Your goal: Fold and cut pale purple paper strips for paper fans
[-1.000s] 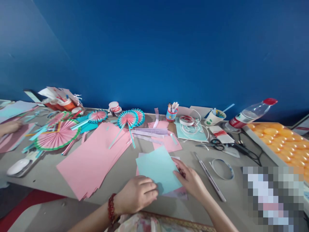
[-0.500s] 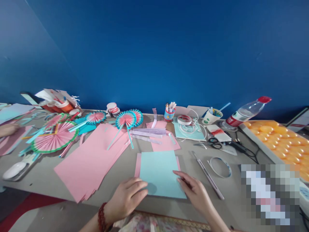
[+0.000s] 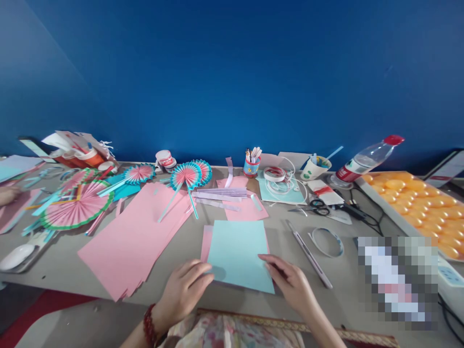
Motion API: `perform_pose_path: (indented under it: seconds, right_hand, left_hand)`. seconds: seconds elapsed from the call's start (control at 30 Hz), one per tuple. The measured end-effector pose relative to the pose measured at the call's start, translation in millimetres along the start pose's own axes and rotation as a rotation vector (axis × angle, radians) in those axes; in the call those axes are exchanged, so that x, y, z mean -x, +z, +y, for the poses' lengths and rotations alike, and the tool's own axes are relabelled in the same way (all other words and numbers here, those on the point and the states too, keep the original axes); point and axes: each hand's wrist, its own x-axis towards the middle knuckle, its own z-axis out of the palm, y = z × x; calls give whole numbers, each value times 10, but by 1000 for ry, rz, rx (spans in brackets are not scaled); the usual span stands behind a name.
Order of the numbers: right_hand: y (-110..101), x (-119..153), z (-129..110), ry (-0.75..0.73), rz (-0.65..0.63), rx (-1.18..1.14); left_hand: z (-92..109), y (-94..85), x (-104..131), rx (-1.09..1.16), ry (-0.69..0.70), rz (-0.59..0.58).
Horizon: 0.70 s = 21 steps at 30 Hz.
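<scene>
A light-blue paper sheet lies in front of me, slightly turned, on top of a pink sheet whose left side shows beneath it. My left hand is at the blue sheet's lower left edge, fingers loosely stretched, with a red bead bracelet at the wrist. On the right edge, my right hand rests its index fingertip on the blue sheet. Its fingers are apart and the thumb is partly hidden. A utility knife lies just right of that hand.
Pink paper stack and folded paper fans lie left. Purple strips, a pencil cup, scissors, a tape ring and a bottle stand or lie around. Another person's hand is far left.
The blue sheet has turned slightly over the pink one, its lower left corner rising. Both hands stay at its edges. The whole view has shifted a little.
</scene>
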Motion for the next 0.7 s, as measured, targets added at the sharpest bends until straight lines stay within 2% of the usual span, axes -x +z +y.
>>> perform_pose_path:
  seconds: [0.13, 0.23, 0.33, 0.43, 0.53, 0.63, 0.7]
  right_hand:
    - [-4, 17, 4, -20, 1, -1]
    - [-28, 51, -24, -44, 11, -23]
    - [-62, 111, -77, -82, -12, -35]
    - [-65, 181, -158, -142, -157, -6]
    - [-12, 227, -281, -255, -364, 32]
    - [59, 230, -403, -344, -510, 40]
    - [80, 201, -439, -349, -493, 52]
  left_hand:
    - [-51, 13, 26, 17, -60, -15]
    - [-80, 36, 64, 152, -140, -11]
    - [-111, 30, 54, 333, -288, 20]
    - [-200, 9, -60, 469, -427, -20]
    - [-368, 35, -255, 456, -489, -110]
    - [-549, 107, -445, 348, -431, -211]
    - [-631, 153, -533, 302, -370, -270]
